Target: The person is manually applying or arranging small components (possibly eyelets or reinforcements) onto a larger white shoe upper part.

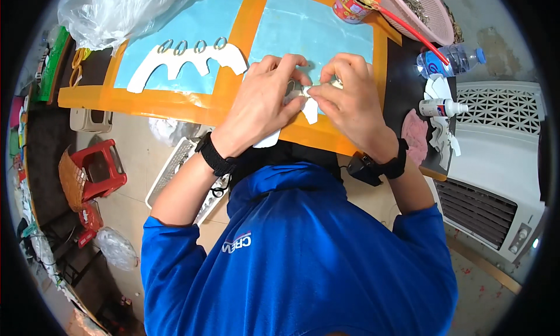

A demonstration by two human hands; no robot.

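Observation:
My left hand (262, 97) and my right hand (357, 106) meet at the front of the table over a white scalloped piece (311, 111), which they partly cover. The left fingers are closed on this piece, beside a metal ring (290, 87). With thumb and forefinger pinched together, my right hand works at the piece's upper edge; what lies between those fingertips is too small and hidden to name. Left of my hands lies a second white scalloped strip (153, 65), flat on the blue sheet, with several metal rings (200, 46) along its upper edge.
Orange tape borders the blue-topped table (233, 106). A clear plastic bag (116, 12) covers its far left. At right are a pink basket (434, 9) of small metal parts, a red cup (350, 9), a water bottle (446, 61), a white squeeze bottle (437, 107) and an air cooler (496, 167).

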